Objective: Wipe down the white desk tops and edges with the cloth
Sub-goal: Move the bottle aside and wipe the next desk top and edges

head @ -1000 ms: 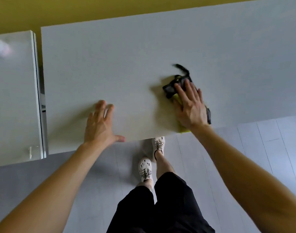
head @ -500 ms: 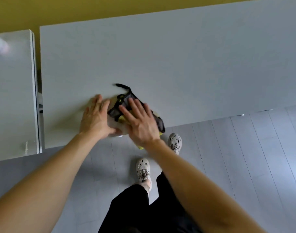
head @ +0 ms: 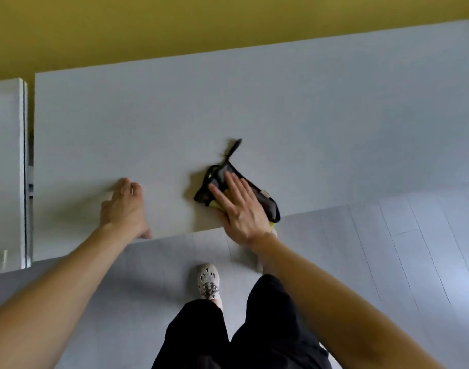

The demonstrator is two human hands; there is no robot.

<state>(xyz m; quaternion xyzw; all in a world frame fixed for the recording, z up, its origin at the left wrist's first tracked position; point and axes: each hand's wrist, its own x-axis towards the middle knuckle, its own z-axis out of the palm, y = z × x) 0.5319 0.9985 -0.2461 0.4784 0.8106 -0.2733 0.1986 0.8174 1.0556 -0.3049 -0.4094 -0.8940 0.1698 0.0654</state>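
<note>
On smooth white desk top (head: 307,115), flat right hand (head: 241,211) pressing crumpled black-and-yellow cloth (head: 264,200), left hand (head: 124,209) open, resting near edge

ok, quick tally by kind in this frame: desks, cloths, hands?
Desks: 2, the main desk and the left desk
Cloths: 1, the cloth under the right hand
Hands: 2, the left hand and the right hand
Total: 5

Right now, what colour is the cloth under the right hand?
Mostly black cloth, with yellow-green showing beneath the right hand; head view.
</note>
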